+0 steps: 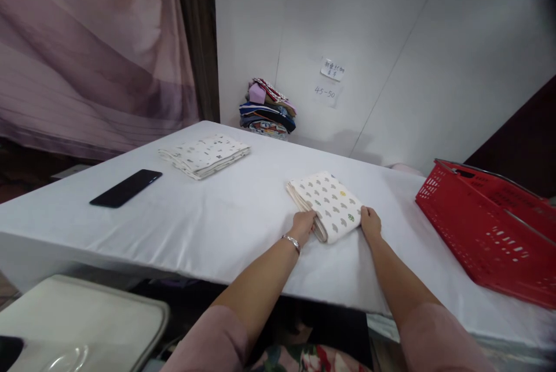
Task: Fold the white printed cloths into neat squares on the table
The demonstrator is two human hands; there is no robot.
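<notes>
Left hand (304, 225): pinching folded cloud-print cloth (326, 201), left side
Right hand (370, 222): pinching right corner
Cloth: between hands, in from table's (226, 227) front edge

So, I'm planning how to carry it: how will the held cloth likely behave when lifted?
The held cloth is probably floppy: its layers curve softly beside the left grip. It looks fairly light, being just a low folded stack. Lifted by one layer, it might unfold, since its left side shows several separate edges.
</notes>
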